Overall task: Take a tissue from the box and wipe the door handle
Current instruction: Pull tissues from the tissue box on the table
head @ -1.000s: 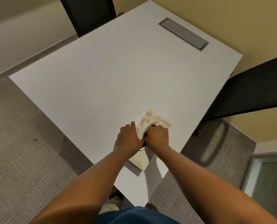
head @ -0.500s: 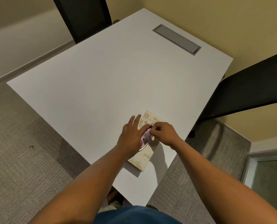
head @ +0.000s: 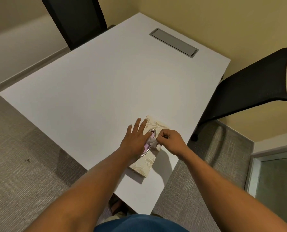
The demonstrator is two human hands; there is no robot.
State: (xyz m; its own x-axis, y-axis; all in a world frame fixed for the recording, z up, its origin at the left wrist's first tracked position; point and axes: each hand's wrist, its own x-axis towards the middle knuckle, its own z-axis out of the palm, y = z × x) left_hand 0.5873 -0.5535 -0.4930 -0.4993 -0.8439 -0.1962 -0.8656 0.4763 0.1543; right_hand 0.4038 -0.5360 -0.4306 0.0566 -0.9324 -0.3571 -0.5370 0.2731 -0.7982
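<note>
Office: desk (head: 106,91), mesh chairs (head: 239,91)

A white rectangular surface (head: 92,91) stands turned at an angle to the view, one corner pointing toward the person at about 6 o'clock and the far corner at about 12 o'clock. Set flush into it near the far edge, at about 1 o'clock, is a long grey cover plate (head: 173,42). The only loose thing lying on it is a flat cream tissue box (head: 143,166) with a leaf pattern, close to the edge at about 5 o'clock.
</note>
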